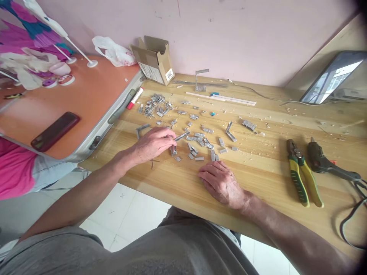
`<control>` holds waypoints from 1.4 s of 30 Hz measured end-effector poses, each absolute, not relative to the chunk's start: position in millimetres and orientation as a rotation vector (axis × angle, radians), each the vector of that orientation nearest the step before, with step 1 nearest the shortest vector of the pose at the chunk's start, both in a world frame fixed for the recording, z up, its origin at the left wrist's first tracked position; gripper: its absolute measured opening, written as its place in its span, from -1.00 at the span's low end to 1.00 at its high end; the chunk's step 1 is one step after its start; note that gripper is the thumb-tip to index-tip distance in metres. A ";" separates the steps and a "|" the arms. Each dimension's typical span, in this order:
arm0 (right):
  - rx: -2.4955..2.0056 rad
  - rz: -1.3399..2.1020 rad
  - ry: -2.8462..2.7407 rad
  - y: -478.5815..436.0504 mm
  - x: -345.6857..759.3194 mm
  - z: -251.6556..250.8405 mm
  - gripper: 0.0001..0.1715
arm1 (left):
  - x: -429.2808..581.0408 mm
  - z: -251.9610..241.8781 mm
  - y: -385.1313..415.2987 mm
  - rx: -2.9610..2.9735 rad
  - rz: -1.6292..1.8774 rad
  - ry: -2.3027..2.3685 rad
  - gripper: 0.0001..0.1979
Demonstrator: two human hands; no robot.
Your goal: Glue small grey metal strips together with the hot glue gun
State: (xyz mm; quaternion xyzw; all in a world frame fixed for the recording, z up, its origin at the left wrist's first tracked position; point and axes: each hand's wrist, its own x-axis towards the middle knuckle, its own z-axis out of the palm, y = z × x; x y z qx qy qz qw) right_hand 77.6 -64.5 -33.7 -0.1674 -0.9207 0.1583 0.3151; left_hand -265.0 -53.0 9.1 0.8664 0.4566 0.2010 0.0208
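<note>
My left hand (153,144) rests on the wooden table (258,168) with its fingers pinched on a short grey metal strip (182,136) that sticks out to the right. My right hand (220,183) lies near the front edge, fingers curled loosely against the wood with nothing visible in them. Between and beyond the hands lie several small grey metal pieces (200,139), scattered loose. A denser heap of the same pieces (156,105) sits farther back on the left. A bent metal angle (140,130) lies just left of my left hand.
Yellow-handled pliers (299,173) and a dark corded tool (323,162) lie at the right. A cardboard box (155,59), white strips (226,98) and a red marker (134,98) stand at the back. An orange table (86,95) with a phone (54,130) adjoins the left side.
</note>
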 end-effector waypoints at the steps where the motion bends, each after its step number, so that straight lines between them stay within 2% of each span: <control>1: -0.438 0.412 -2.425 -64.4 77.5 -33.8 -0.86 | -266.0 8.7 -52.8 2.686 0.623 1.422 -0.76; 7: -0.453 0.412 -2.431 -64.8 78.0 -34.0 -0.86 | -283.4 19.9 -56.1 2.634 0.603 1.557 -0.76; 13: -0.471 0.420 -2.441 -65.2 78.0 -33.6 -0.85 | -308.1 32.4 -61.1 2.565 0.383 1.791 -0.71; 19: -0.487 0.434 -2.440 -65.5 79.9 -33.2 -0.85 | -316.9 27.4 -57.3 2.507 0.265 1.777 -0.60; 23: -0.498 0.496 -2.450 -65.0 82.4 -29.8 -0.83 | -301.0 24.0 -54.8 2.439 0.324 1.788 -0.55; 28: -0.515 0.550 -2.458 -63.9 84.2 -26.3 -0.79 | -290.6 27.2 -47.8 2.319 0.453 1.553 -0.65; 32: -0.523 0.568 -2.457 -62.8 83.1 -26.7 -0.77 | -331.7 32.3 -13.2 2.102 0.675 1.835 -0.66; 36: -0.527 0.566 -2.446 -60.8 81.1 -26.3 -0.77 | -384.8 21.4 32.2 1.985 0.631 2.184 -0.69; 42: -0.520 0.573 -2.445 -58.2 80.2 -24.5 -0.77 | -410.9 2.0 37.5 2.064 0.440 2.032 -0.71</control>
